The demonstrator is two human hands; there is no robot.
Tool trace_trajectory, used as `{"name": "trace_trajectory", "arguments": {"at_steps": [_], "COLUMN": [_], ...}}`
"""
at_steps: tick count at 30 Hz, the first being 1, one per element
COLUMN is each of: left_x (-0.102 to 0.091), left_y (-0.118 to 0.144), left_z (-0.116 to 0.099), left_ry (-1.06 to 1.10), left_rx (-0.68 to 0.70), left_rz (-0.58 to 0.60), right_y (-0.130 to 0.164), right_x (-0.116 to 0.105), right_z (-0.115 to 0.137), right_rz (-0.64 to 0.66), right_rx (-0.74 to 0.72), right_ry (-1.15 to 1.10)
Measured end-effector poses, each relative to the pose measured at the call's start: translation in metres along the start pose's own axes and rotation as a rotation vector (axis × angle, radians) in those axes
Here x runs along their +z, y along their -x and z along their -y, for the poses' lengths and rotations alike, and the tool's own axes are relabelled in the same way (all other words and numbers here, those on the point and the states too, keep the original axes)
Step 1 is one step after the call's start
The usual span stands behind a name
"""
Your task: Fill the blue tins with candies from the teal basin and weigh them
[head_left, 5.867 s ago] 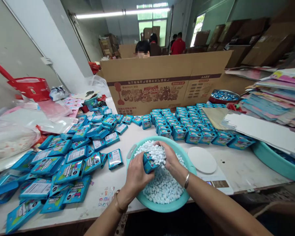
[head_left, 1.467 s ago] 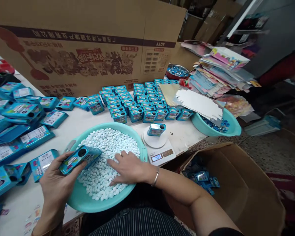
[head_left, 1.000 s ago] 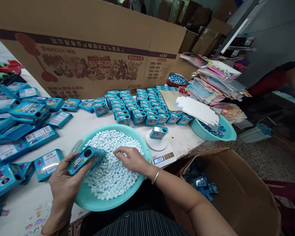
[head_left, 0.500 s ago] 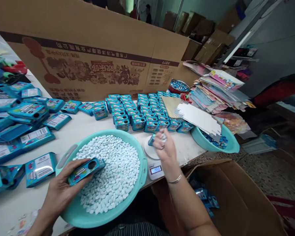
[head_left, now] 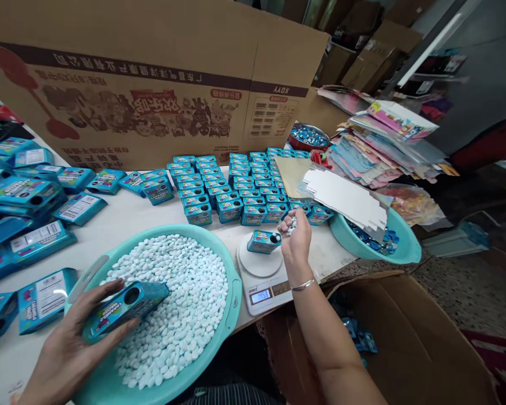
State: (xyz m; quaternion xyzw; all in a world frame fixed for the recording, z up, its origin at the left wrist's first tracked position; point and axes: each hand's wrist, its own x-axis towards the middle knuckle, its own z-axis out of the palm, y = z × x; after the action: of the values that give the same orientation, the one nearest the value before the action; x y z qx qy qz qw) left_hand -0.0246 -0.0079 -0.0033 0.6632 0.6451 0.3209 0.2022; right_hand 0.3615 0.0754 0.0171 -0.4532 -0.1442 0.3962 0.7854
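Observation:
A teal basin (head_left: 235, 284) full of white tablets (head_left: 175, 298) sits at the table's near edge. My left hand (head_left: 73, 349) holds a blue box (head_left: 124, 304) with a round hole, resting it over the tablets. To the right, a small blue box (head_left: 262, 242) stands on a white digital scale (head_left: 261, 281). My right hand (head_left: 296, 239) is beside that box's hole, with a few white tablets pinched in its fingers.
Rows of filled blue boxes (head_left: 236, 188) stand behind the scale, and flat blue boxes (head_left: 29, 202) are piled at left. A big cardboard carton (head_left: 152, 84) walls the back. A second teal basin (head_left: 375, 236) under white cards is at right, and an open carton (head_left: 409, 349) stands on the floor.
My right hand left the basin with a few tablets and went to the box on the scale. My left hand keeps its box over the tablets.

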Motion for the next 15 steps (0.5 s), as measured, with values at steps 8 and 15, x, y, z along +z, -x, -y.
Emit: {"name": "trace_trajectory", "arguments": {"at_steps": [8,15], "left_x": [-0.008,-0.012], "left_y": [0.004,0.007], "left_z": [0.018,0.01], "left_ry": [-0.08,-0.015], "left_rx": [0.047,0.064], "left_rz": [0.081,0.016], "right_y": [0.004,-0.002], "right_x": [0.001,-0.001], "right_z": [-0.006,0.004], "right_rz": [0.019,-0.026], "right_rx": [-0.061,0.051], "right_ry": [0.063,-0.056]}}
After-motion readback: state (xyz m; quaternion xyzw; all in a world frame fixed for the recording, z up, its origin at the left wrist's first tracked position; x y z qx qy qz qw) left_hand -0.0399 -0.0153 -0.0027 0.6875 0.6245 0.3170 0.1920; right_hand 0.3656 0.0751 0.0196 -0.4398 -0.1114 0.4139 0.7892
